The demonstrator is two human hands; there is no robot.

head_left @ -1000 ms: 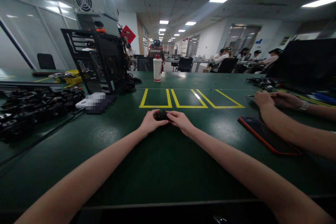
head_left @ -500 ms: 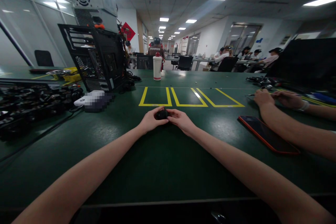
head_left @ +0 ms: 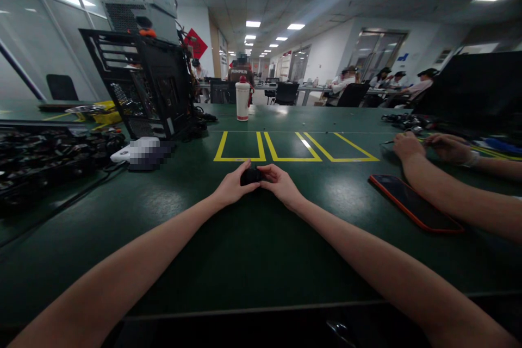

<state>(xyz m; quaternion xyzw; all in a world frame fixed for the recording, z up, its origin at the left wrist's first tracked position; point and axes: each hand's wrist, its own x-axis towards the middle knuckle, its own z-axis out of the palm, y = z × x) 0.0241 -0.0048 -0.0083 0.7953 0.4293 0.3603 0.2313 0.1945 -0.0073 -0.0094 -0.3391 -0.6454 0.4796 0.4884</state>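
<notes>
A small, rounded black object [head_left: 250, 175] is held between my two hands, low over the green table [head_left: 244, 261]; its kind is too dark and small to tell. My left hand [head_left: 234, 187] grips it from the left, thumb in front and fingers behind. From the right, my right hand [head_left: 279, 184] pinches at its side with thumb and fingertips. Just beyond my hands, yellow tape outlines [head_left: 238, 160] mark the tabletop.
A phone with an orange edge [head_left: 416, 204] lies to the right, beside another person's hands [head_left: 410, 147]. On the left stand an open black computer case [head_left: 134, 81], a white device [head_left: 138, 151] and a heap of black parts [head_left: 53, 157]. A white bottle [head_left: 242, 100] stands further back.
My right fingers have shifted slightly on the black object, and more of it shows between my hands. The whole view has moved a little.
</notes>
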